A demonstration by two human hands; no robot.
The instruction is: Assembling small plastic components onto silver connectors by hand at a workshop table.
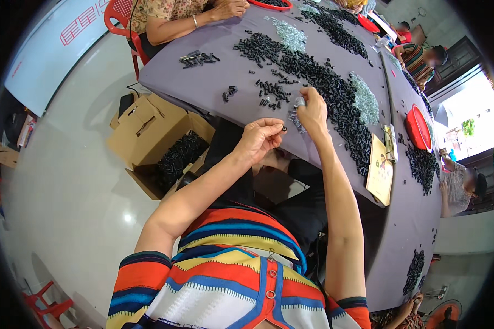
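My left hand (259, 141) is closed just off the table's near edge, its thumb and forefinger pinching a small black plastic piece (284, 129). Over the table, my right hand (314, 112) has its fingers drawn together at a little group of clear pieces (297, 116); what they grip, if anything, is too small to make out. Just beyond lies a long heap of black cylindrical pieces (335, 96). Left of my right hand is a small loose cluster of black pieces (273, 92). A pile of clear pieces (365, 98) adjoins the long heap on the right.
An open cardboard box (142, 129) below the table's left edge contains many black pieces (182, 159). On the grey-covered table (214, 93) lie a yellow booklet (380, 170) and a red basket (418, 127). Another person's hand (229, 9) rests at the far left; other people sit along the right side.
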